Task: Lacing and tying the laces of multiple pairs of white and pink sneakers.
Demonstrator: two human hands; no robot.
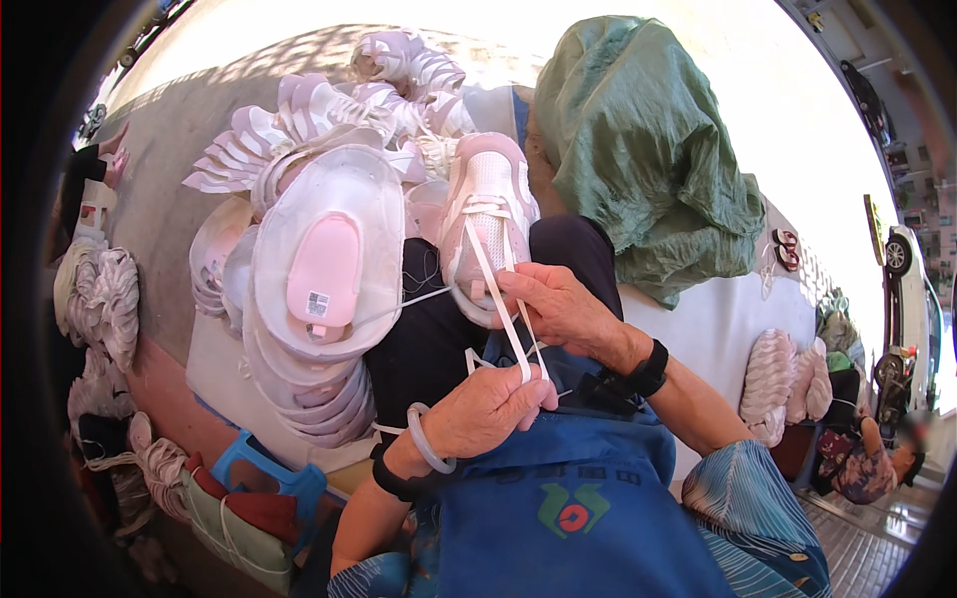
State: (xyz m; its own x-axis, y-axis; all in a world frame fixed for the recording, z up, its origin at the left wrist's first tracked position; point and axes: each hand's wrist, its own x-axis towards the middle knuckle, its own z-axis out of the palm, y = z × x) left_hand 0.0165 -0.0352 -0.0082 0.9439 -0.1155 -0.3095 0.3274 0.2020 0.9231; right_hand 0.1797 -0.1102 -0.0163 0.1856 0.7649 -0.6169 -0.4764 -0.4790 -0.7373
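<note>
A pink and white shoe upper (488, 179) rests between my knees, its toe pointing away from me. Two strands of a white shoelace (488, 264) run from its eyelets toward me. Close to my apron, my left hand (483, 407) is closed round the lower part of the lace. Thumb and fingers of my right hand (563, 307) pinch the lace higher up, near the shoe's opening. To the left lies a stack of pale shoe pieces, topped by a whitish translucent one (374, 199) with a pink insole-shaped pad (327, 269) inside.
Bundles of pink and white uppers (409, 70) pile up beyond the stack. A large green sack (638, 149) stands at the far right. More bundled uppers (773, 384) lie farther right, near another person (867, 463). A blue plastic stool (269, 463) is at lower left.
</note>
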